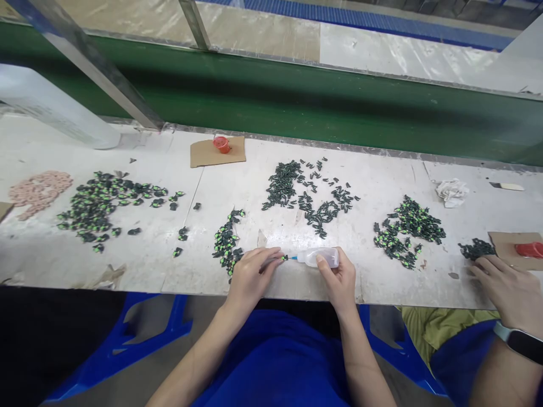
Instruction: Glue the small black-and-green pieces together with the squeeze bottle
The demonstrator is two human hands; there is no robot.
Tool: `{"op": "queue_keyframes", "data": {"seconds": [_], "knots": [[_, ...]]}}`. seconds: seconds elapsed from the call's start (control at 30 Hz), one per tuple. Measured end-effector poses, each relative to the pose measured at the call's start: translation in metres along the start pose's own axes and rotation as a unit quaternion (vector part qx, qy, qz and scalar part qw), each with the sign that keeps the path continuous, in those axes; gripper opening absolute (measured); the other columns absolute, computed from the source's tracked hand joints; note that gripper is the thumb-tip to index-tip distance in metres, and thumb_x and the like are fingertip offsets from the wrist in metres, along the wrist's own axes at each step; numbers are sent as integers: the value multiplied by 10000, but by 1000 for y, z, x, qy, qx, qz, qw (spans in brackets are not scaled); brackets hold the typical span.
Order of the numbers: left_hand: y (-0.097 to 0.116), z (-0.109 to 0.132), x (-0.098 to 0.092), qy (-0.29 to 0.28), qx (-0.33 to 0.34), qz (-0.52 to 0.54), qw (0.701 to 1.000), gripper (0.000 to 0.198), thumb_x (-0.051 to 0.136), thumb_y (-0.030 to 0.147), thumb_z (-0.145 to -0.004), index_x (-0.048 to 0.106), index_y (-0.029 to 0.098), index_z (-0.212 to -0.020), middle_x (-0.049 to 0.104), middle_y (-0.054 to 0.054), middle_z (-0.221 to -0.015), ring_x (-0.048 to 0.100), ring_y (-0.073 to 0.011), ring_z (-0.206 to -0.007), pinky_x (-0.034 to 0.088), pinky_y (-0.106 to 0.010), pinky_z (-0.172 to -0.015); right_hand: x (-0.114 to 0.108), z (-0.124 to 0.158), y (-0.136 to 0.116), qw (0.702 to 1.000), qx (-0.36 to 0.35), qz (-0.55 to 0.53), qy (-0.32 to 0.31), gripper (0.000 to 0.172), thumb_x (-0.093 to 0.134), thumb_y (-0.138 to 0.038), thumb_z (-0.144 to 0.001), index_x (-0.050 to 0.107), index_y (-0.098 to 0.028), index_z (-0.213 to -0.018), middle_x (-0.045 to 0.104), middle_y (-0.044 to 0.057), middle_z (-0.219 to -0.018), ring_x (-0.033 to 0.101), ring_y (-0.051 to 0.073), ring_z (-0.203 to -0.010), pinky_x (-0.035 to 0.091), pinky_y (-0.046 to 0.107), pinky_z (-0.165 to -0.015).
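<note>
My right hand (343, 277) is wrapped around a clear squeeze bottle (311, 258), which lies nearly level and points left. Its thin blue needle tip (294, 258) meets a small dark green piece with bright green spots (284, 258). That piece sits at the end of a thin grey tool, which looks like tweezers (268, 261), pinched in my left hand (253, 274). Close to my left hand lies a curved pile of similar spotted pieces (225, 240). Beyond both hands, small plain dark green parts (284, 183) are scattered over the white table.
More spotted pieces lie in piles at left (95, 206) and right (407, 226), beside pink parts (40, 191). A red cup (221, 144) stands on cardboard (201, 155). At right are crumpled tissue (452, 192) and another person's hand (504, 288) by dark parts. A metal post (106, 73) slants at left.
</note>
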State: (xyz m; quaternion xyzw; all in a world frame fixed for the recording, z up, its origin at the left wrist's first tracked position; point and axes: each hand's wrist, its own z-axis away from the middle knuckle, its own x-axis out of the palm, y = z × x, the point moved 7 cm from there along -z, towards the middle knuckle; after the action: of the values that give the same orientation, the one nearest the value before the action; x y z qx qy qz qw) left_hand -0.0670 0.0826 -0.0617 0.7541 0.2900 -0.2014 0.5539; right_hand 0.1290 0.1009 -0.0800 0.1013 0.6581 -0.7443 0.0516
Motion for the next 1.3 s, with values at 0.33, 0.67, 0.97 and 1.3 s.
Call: {"op": "queue_keyframes", "data": {"seconds": [0.33, 0.67, 0.97, 1.3], "knots": [[0, -2, -2, -4, 44, -12, 999, 132, 598, 269, -884, 675, 234, -985, 723, -50, -895, 657, -220, -868, 564, -356, -773, -11, 0, -3, 991, -60, -105, 48, 339, 735, -356, -685, 432, -250, -793, 736, 80, -870, 705, 239, -863, 545, 368, -758], [2, 2, 6, 21, 84, -15, 996, 139, 557, 247, -909, 691, 234, -874, 690, -69, -944, 616, -234, -900, 549, -382, -784, -5, 4, -7, 997, -69, 24, -32, 285, 698, -218, -727, 440, -259, -840, 708, 134, -1165, 667, 253, -1092, 520, 439, -922], [3, -2, -2, -11, -20, 85, 996, 142, 561, 283, -894, 688, 226, -865, 755, -16, -837, 712, -181, -767, 588, -281, -709, -38, -27, -12, 977, -34, 203, 48, 201, 656, -406, -802, 712, -215, -829, 715, 86, -862, 626, 253, -810, 486, 387, -728], [9, -3, -5, 7, -116, 179, 977, 176, 625, 343, -827, 744, 214, -826, 768, -35, -849, 724, -210, -795, 597, -311, -755, -11, -28, -14, 932, -95, 338, 92, 115, 568, -239, -890, 653, -210, -819, 647, 78, -862, 531, 261, -848, 445, 375, -755]]}}
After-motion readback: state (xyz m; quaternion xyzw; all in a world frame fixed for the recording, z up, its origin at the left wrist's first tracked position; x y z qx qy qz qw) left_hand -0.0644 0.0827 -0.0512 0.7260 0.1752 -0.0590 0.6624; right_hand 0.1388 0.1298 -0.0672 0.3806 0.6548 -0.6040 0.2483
